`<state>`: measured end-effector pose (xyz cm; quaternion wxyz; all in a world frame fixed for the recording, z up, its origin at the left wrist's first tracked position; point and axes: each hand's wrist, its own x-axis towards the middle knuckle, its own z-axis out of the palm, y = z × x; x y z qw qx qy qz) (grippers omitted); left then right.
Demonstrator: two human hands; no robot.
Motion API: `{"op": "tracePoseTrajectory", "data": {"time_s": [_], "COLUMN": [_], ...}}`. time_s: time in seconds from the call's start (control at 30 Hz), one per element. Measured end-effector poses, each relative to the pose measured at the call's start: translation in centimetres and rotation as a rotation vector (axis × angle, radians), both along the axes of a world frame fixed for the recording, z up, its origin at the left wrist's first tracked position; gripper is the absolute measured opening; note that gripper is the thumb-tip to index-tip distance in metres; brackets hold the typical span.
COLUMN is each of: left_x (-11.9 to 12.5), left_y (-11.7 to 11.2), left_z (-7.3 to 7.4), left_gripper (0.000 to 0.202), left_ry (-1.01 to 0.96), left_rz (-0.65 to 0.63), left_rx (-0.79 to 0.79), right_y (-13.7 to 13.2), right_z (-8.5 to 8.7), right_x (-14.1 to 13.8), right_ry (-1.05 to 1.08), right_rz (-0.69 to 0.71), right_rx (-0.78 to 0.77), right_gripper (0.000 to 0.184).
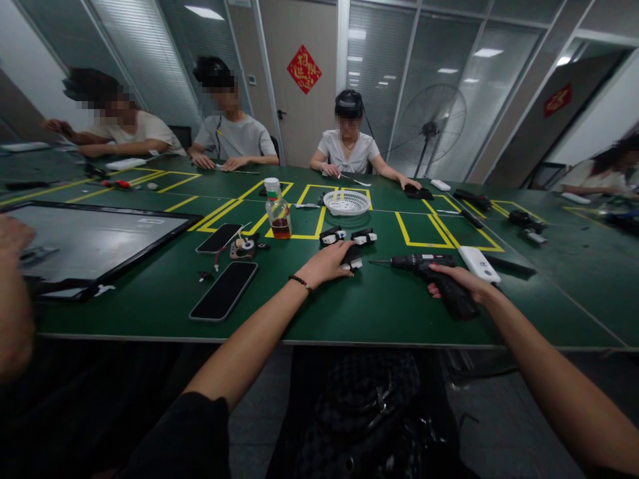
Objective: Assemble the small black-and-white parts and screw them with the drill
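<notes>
My left hand (327,263) rests on the green table (389,306) with its fingers closed over a small black and white part (353,259). Two similar black and white parts (348,235) lie just beyond it. My right hand (456,276) is wrapped round the grip of a black electric screwdriver (429,267), whose bit points left toward the left hand. A white box-shaped device (479,263) lies right beside the right hand.
A white plastic basket (347,202), a bottle with brown liquid (278,211), two phones (223,291) and a small wired part (242,248) sit ahead and left. A large black-framed panel (90,243) lies at the left. Several people sit along the far side; a fan (433,126) stands behind.
</notes>
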<state>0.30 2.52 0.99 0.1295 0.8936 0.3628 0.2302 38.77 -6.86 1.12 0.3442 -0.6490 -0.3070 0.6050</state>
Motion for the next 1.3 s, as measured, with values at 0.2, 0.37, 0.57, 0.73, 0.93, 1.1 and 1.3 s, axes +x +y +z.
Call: {"op": "tracePoseTrajectory", "data": {"time_s": [0.2, 0.37, 0.57, 0.73, 0.93, 1.1, 1.3], "left_x": [0.1, -0.2, -1.1, -1.9, -2.4, -2.7, -3.0], "left_y": [0.8, 1.1, 1.1, 0.6, 0.2, -0.1, 0.0], "left_z": [0.7, 0.8, 0.4, -0.1, -0.2, -0.1, -0.5], "left_gripper": [0.083, 0.067, 0.077, 0.083, 0.082, 0.071, 0.067], "left_ry": [-0.027, -0.184, -0.095, -0.041, -0.077, -0.081, -0.335], "left_rz": [-0.011, 0.033, 0.006, 0.009, 0.072, 0.185, 0.274], "left_rx": [-0.142, -0.244, -0.229, -0.204, -0.154, -0.138, -0.153], "right_y": [0.4, 1.5, 1.4, 1.0, 1.8, 4.1, 4.6], "right_z": [0.4, 0.8, 2.5, 4.5, 3.0, -0.5, -2.5], "right_x": [0.8, 1.0, 0.4, -2.9, -12.2, -17.5, -18.0], "right_ry": [-0.362, -1.066, -1.455, -1.551, -0.907, -0.917, -0.894], "right_rz": [0.086, 0.191, 0.38, 0.345, 0.812, 0.905, 0.834], "right_rx": [0.034, 0.132, 0.129, 0.49, 1.096, 1.2, 1.226], "right_gripper": [0.054, 0.069, 0.07, 0.04, 0.025, 0.031, 0.015]}}
